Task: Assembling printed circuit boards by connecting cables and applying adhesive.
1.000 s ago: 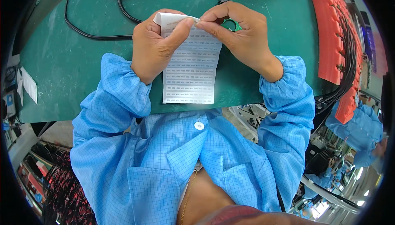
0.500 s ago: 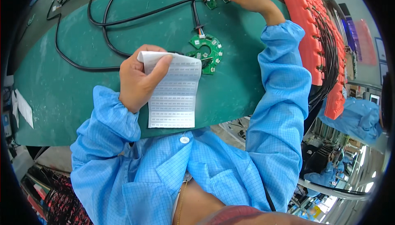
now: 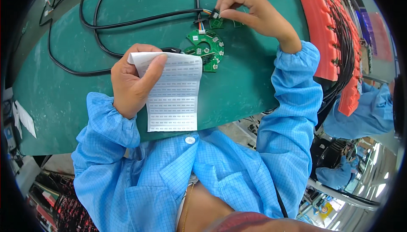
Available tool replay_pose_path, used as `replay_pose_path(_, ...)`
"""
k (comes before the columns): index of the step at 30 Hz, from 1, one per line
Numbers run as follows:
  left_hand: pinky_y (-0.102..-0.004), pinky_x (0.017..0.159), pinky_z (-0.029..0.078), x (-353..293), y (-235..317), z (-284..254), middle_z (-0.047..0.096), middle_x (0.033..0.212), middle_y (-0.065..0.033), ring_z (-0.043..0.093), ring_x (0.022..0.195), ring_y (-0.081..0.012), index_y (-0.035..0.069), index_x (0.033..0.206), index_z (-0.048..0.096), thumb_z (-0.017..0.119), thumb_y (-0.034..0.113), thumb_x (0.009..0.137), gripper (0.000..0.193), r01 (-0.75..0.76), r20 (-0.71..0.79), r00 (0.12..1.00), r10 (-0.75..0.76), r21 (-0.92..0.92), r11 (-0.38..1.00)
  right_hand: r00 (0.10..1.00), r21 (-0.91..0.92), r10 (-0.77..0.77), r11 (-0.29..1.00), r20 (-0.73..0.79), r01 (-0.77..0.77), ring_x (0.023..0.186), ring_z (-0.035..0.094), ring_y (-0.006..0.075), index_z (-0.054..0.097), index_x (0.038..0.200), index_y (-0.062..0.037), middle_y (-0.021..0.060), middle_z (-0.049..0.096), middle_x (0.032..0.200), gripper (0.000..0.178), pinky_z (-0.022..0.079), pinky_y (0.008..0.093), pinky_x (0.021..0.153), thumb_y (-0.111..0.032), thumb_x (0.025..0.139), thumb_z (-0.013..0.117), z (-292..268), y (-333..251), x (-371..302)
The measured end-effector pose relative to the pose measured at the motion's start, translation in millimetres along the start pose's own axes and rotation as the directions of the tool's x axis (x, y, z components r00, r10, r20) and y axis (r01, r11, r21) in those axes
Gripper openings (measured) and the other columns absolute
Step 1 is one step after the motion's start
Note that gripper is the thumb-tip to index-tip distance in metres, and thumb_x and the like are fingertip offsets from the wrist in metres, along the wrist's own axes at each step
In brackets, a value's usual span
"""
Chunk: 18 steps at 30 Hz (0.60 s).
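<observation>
In my left hand (image 3: 137, 77) is a long white sheet of small printed labels (image 3: 173, 98), pinched by its upper end between thumb and fingers and hanging toward me. My right hand (image 3: 254, 13) is closed in a pinch at the connector end of a small green circuit board (image 3: 216, 23). A small white piece shows at the fingertips; whether it is a label or part of the connector I cannot tell. Nearer to me lies a C-shaped green circuit board (image 3: 216, 47) with white parts along its curve, its lower left side partly hidden by the sheet.
Black cables (image 3: 140, 21) with coloured wire ends loop over the green table (image 3: 68, 104) and run to the boards. Red foam strips (image 3: 324, 32) with hanging black wires edge the right side. White paper strips (image 3: 25, 119) lie at far left. Another person's blue sleeve (image 3: 360, 115) shows at right.
My right hand has come nearer to me, and the small board beside it sits closer to the C-shaped board. The left hand still holds the label sheet. The whole view has shifted slightly.
</observation>
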<state>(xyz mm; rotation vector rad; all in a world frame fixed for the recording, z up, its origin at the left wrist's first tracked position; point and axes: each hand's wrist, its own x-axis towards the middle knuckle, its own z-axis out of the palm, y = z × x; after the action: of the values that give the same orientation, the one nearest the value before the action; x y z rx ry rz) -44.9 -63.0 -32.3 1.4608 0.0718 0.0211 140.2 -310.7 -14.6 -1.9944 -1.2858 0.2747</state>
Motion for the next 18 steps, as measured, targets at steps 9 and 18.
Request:
replay_pose_path(9, -0.0203, 0.062, 0.045, -1.0, -5.3, -3.1, 0.062, 0.081, -0.0002, 0.056, 0.072, -0.0045, 0.004, 0.096, 0.06, 0.066, 0.01, 0.087, 0.012, -0.024, -0.025, 0.999, 0.024, 0.015, 1.0, 0.94, -0.107, -0.295, 0.943, 0.173, 0.316, 0.1, 0.052, 0.0266, 0.061, 0.087, -0.0029, 0.0153, 0.052, 0.104, 0.012, 0.043, 0.0323, 0.084, -0.015, 0.087, 0.063, -11.7, -6.7, 13.0)
replay_pose_path(18, -0.0206, 0.062, 0.045, 3.8, -3.4, 0.2, 0.063, 0.082, -0.0016, 0.057, 0.072, -0.0055, 0.003, 0.096, 0.06, 0.066, 0.012, 0.087, 0.014, -0.038, 0.004, 0.999, 0.038, 0.023, 0.999, 0.974, -0.078, -0.069, 0.993, 0.218, 0.087, 0.1, 0.052, 0.0292, 0.061, 0.086, -0.0034, 0.0161, 0.051, 0.104, 0.013, 0.043, 0.0337, 0.085, -0.016, 0.087, 0.062, -14.7, -17.6, 9.8)
